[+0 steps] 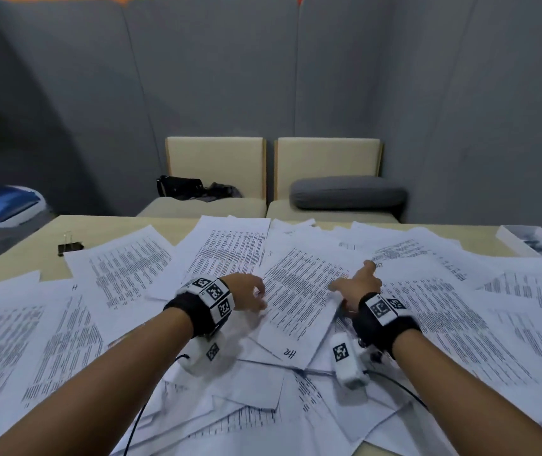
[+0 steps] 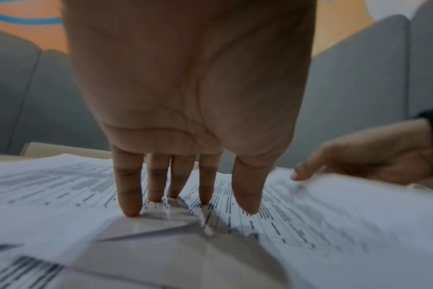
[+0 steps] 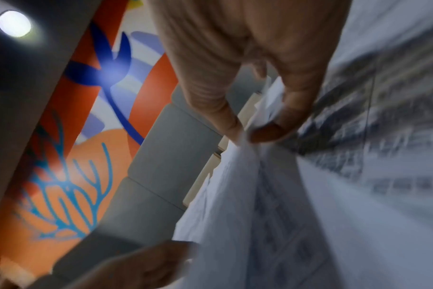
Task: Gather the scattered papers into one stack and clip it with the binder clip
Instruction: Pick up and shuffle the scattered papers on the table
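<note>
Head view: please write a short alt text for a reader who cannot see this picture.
Two hands work on a table covered with scattered printed papers: the left hand rests its fingers on a central sheet, and the right hand grips that sheet's right edge. A black binder clip stands at the far left, apart from the hands.

Head view looks forward-down over scattered white printed papers (image 1: pixel 295 284); both wrist views sit close, sharing those sheets.

Papers (image 1: pixel 125 274) lie scattered over the table (image 1: pixel 33 248); the binder clip (image 1: pixel 70 247) stands at the table's far-left corner, just beyond the papers' edge.
</note>
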A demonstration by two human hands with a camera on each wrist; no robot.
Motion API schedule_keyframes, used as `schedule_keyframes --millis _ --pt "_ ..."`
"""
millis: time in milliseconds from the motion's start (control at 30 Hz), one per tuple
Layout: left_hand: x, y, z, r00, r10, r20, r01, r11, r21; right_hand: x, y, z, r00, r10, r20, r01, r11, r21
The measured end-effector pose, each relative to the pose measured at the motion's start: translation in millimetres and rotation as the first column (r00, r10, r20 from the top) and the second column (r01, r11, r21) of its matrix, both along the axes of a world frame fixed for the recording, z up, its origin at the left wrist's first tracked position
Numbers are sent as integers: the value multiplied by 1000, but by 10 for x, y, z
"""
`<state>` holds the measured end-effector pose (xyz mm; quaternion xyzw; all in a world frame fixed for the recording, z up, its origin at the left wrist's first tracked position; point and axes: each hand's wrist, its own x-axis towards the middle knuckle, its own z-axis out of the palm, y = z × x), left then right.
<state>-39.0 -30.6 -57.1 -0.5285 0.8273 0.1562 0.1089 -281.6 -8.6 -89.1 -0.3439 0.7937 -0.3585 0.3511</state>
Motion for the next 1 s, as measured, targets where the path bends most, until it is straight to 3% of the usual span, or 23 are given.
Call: schedule_keyframes --millis 100,200,300,367,467,533,600,667,700,767,833,1000 --pt "-43 114 19 999 -45 13 45 999 2 156 84 10 982 -8 187 32 991 -129" --pt "7 169 159 989 -6 -145 7 1000 8 169 224 226 984 136 114 -91 938 -333" --pt "147 197 331 916 99 -390 -126 991 -44 170 574 785 919 390 53 -301 784 -542" --pt "219 256 444 764 212 -610 -213 974 72 141 799 1114 817 563 123 -361 666 -652" --pt "283 472 541 376 401 -835 -128 915 382 115 1037 1398 681 700 217 -325 554 -767" --pt "322 654 571 167 411 -896 1 909 418 100 1117 1440 628 723 288 -298 565 -770" --pt "391 785 547 48 382 -923 69 920 385 90 1143 1364 683 664 305 -304 637 -708" --pt "473 922 500 43 386 -921 73 919 388 52 1142 1185 813 550 192 -348 723 -597" --pt "519 962 457 82 391 -917 45 918 395 37 1131 1078 854 509 110 -380 753 -537" --pt "605 1041 328 196 398 -896 -49 917 397 30 1107 839 859 511 27 -455 788 -415" --pt "711 1080 172 257 442 -860 -166 896 411 58 1073 609 854 520 -2 -497 815 -298" --pt "1107 1042 -63 272 573 -773 -482 776 406 60 881 252 906 351 -236 -364 931 -14"
